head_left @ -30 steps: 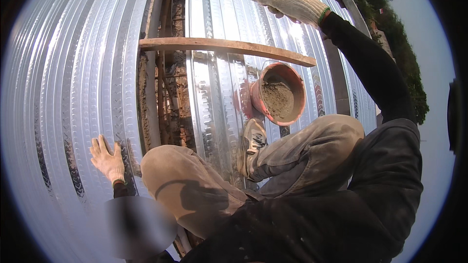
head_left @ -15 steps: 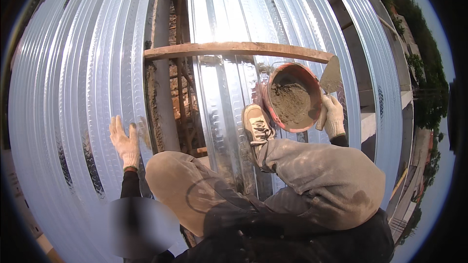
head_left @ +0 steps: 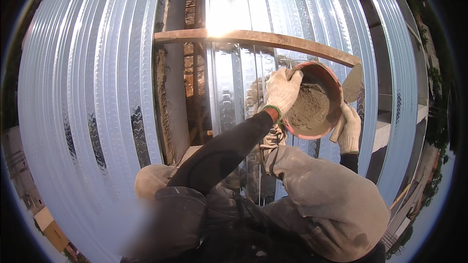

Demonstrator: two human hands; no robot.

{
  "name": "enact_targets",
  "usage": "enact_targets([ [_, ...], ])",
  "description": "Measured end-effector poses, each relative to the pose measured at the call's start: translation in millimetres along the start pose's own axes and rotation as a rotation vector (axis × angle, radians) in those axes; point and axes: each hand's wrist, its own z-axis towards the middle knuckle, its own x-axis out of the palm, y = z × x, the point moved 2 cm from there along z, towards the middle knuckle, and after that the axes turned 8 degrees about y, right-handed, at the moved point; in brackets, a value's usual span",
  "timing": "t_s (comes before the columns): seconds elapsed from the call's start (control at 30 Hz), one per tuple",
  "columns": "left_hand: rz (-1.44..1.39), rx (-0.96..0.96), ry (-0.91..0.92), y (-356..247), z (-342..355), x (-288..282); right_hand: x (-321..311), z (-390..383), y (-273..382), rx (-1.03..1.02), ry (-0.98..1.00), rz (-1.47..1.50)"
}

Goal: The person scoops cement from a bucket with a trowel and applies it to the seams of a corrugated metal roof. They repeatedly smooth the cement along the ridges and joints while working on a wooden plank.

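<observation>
A reddish bucket (head_left: 333, 75) with grey wet mortar (head_left: 308, 109) in it stands tilted toward me on the metal decking, beside my shoe. My left hand (head_left: 284, 87), in a cream knit glove, grips the bucket's rim on its left side, with the fingers hooked over the edge. At the bucket's right side my right hand (head_left: 349, 129), gloved too, is closed round the handle of a trowel (head_left: 352, 84). The trowel's blade points up and away from me, just beyond the bucket's right rim.
Ribbed shiny metal decking (head_left: 112, 68) spreads on both sides. A wooden plank (head_left: 253, 38) lies across, beyond the bucket. Left of centre runs an open gap beside a concrete beam (head_left: 174, 92), with timber props below. Further gaps open on the right. My bent knees frame the near side.
My left hand has left the decking on the left and reached across to take hold of the bucket's rim. The right hand still holds the trowel. The whole view has shifted slightly.
</observation>
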Motion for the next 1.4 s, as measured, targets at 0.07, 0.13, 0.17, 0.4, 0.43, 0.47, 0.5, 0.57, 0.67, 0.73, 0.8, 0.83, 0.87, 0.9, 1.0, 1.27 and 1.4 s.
enact_targets([
  [0.07,-0.132,0.01,-0.233,18.0,-2.5,10.1,2.1,-11.5,20.4,-0.003,0.039,-0.126],
  [0.13,-0.29,-0.099,-0.122,21.0,-4.8,0.5,21.5,-22.9,42.9,-0.026,0.014,-0.208],
  [0.17,-0.37,-0.15,-0.067,19.9,-7.7,-4.4,19.9,-23.4,48.7,-0.022,0.021,-0.23],
  [0.4,-0.409,0.038,-0.203,-10.4,-44.4,-54.6,48.3,-4.0,112.8,-0.108,0.158,-0.233],
  [0.43,-0.456,0.045,-0.205,-14.7,-50.7,-64.5,59.1,-3.8,125.8,-0.138,0.189,-0.237],
  [0.47,-0.527,0.139,-0.224,-14.6,-51.0,-74.7,69.9,-4.1,136.5,-0.168,0.219,-0.241],
  [0.5,-0.629,0.206,-0.261,-16.1,-51.8,-82.3,84.1,-4.8,148.7,-0.206,0.253,-0.242],
  [0.57,-0.554,0.29,-0.296,-30.8,-67.3,-114.7,119.4,-6.8,158.0,-0.254,0.255,-0.211],
  [0.67,-0.659,0.283,-0.408,-37.0,-95.6,-166.1,159.2,7.5,157.6,-0.261,0.426,-0.285],
  [0.73,-0.599,0.297,-0.478,-35.9,-103.7,-190.8,189.3,14.9,142.8,-0.24,0.501,-0.232],
  [0.8,-0.575,0.299,-0.578,-36.5,-102.5,-210.9,213.7,25.7,123.2,-0.215,0.582,-0.211],
  [0.83,-0.523,0.288,-0.571,-29.9,-103.2,-226.2,225.7,28.4,110.9,-0.185,0.63,-0.215],
  [0.87,-0.478,0.271,-0.602,-23.8,-106.1,-236.8,235.5,28.6,103.5,-0.138,0.711,-0.144],
  [0.9,-0.425,0.242,-0.64,-21.2,-113.9,-246.0,248.8,31.0,87.7,-0.108,0.742,-0.102],
  [1.0,-0.315,0.222,-0.691,5.4,-137.2,-282.3,288.9,25.3,64.9,-0.072,0.857,-0.044],
  [1.27,-0.079,0.147,-1.077,32.8,-221.9,-348.7,318.7,9.3,49.4,-0.046,0.96,-0.33],
  [1.4,-0.011,0.162,-1.277,60.1,-266.7,-390.4,329.9,-0.3,65.9,-0.151,1.048,-0.532],
])
